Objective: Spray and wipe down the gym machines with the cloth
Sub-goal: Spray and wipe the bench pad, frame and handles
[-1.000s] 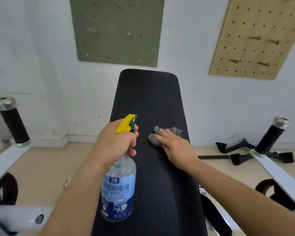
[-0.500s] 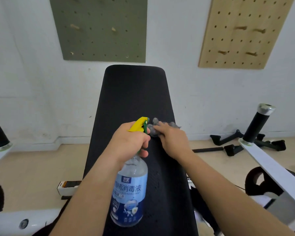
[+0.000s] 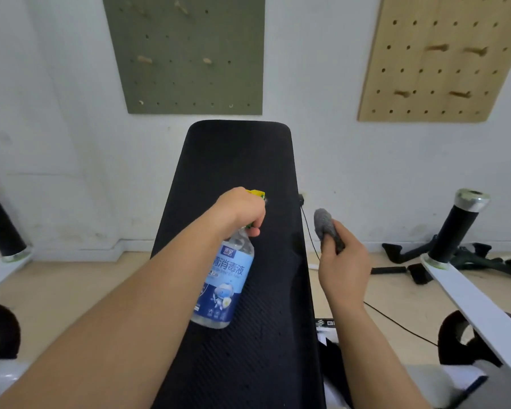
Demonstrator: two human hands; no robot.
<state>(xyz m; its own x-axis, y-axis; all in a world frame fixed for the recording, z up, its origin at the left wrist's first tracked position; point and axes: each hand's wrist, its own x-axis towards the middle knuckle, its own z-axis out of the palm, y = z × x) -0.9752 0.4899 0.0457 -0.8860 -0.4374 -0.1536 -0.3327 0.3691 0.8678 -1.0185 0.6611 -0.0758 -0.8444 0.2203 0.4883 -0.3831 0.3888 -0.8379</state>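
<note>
Presently: spray bottle (image 3: 223, 278), neck gripped in left hand (image 3: 239, 209), fingers curled at the trigger, nozzle toward 12 o'clock over the black pad (image 3: 239, 160), presumably to wet it; cloth (image 3: 323, 221), bunched, pinched by right hand (image 3: 344, 267) fingers, protruding beyond them at 11 o'clock, held off the pad's 3 o'clock edge, likely clear of spray.

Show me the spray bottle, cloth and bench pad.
spray bottle (image 3: 227, 276): head view, on its blue label.
cloth (image 3: 325, 222): head view, on its bunched top.
bench pad (image 3: 239, 160): head view, on its bare upper end.
</note>
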